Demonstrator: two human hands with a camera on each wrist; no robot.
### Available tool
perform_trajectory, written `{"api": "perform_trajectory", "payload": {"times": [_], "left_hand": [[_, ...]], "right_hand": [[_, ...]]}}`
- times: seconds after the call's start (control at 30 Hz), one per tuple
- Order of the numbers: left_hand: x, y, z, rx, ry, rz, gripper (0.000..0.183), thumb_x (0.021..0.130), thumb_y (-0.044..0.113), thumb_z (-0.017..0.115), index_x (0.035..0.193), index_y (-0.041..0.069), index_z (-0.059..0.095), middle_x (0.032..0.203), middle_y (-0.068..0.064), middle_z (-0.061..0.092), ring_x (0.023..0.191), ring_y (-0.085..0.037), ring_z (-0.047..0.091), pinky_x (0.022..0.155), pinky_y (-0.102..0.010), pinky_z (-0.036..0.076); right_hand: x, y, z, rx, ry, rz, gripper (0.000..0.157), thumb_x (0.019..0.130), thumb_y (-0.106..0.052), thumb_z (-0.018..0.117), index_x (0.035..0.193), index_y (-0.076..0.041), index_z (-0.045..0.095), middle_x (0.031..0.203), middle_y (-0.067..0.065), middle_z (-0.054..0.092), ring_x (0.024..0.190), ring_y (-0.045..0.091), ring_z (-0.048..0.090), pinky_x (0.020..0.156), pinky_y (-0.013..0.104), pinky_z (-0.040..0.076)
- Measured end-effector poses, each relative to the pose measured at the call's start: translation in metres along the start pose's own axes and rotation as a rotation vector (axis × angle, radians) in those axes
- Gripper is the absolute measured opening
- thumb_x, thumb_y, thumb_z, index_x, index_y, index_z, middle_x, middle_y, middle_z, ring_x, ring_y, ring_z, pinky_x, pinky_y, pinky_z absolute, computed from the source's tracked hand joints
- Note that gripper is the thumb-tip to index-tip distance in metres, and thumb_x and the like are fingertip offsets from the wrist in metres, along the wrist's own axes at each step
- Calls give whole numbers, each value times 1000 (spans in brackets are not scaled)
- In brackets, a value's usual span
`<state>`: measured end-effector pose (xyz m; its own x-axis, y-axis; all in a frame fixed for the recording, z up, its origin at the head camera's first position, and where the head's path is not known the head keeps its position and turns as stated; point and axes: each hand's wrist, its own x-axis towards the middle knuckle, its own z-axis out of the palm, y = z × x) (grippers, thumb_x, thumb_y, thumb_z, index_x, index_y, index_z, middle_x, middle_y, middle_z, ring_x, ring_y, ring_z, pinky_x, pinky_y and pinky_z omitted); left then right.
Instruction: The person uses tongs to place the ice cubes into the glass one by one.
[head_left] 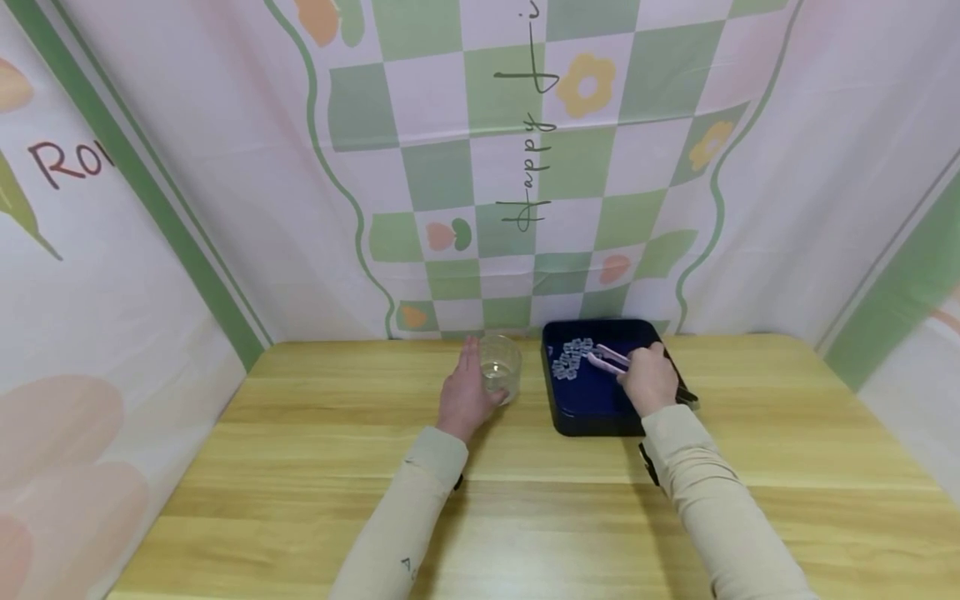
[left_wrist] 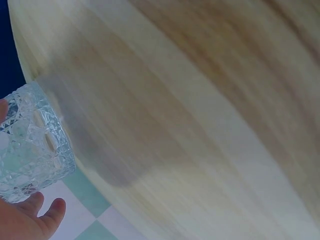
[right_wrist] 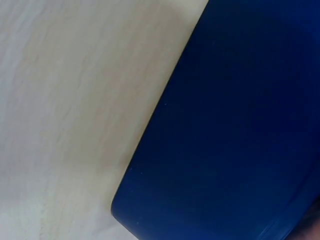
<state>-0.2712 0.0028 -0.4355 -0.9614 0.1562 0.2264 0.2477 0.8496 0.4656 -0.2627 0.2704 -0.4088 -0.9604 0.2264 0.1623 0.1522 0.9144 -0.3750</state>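
Note:
A clear cut-glass cup stands on the table, left of a dark blue tray. My left hand grips the cup from its left side, thumb toward the front. In the left wrist view, the faceted cup sits between thumb and fingers. My right hand holds pale pink tongs over the tray. Their two tips are apart, close beside a cluster of small clear ice-like pieces in the tray's left part. The right wrist view shows mostly the tray's outer wall.
The wooden table reaches back to a hanging cloth with green checks and flowers. By the tray's right edge, partly behind my right hand, lies a black object. Cloth walls rise on both sides.

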Motion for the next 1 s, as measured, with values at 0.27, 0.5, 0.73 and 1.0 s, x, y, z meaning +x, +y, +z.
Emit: {"api": "perform_trajectory", "payload": {"times": [0.27, 0.5, 0.73, 1.0], "left_hand": [[-2, 1, -2, 8, 5, 8, 103, 76, 35, 79, 151, -1, 17, 158, -16, 25, 105, -34, 63, 92, -43, 55], [-2, 1, -1, 6, 3, 1, 103, 77, 35, 79, 151, 0, 17, 158, -15, 25, 102, -35, 63, 90, -43, 56], [-1, 1, -1, 13, 0, -3, 104, 77, 36, 79, 151, 0, 16, 157, -15, 25, 102, -36, 63, 89, -43, 57], [-2, 2, -2, -6, -5, -18, 104, 77, 35, 79, 151, 2, 15, 157, -15, 26, 105, -37, 62, 91, -45, 56]], "right_hand": [[-1, -2, -1, -6, -15, 9, 26, 79, -9, 70, 102, 5, 67, 105, 32, 49, 82, 50, 60, 67, 57, 52], [-1, -2, 0, -9, -12, 0, 29, 79, -8, 70, 104, 7, 67, 105, 32, 50, 84, 50, 60, 69, 58, 53], [-1, 0, 0, -8, -14, 3, 30, 78, -8, 70, 105, 6, 67, 106, 32, 50, 84, 49, 60, 70, 57, 53], [-2, 2, -1, 0, 4, -8, 29, 77, -8, 70, 103, 5, 68, 104, 31, 51, 84, 48, 60, 71, 57, 52]]}}
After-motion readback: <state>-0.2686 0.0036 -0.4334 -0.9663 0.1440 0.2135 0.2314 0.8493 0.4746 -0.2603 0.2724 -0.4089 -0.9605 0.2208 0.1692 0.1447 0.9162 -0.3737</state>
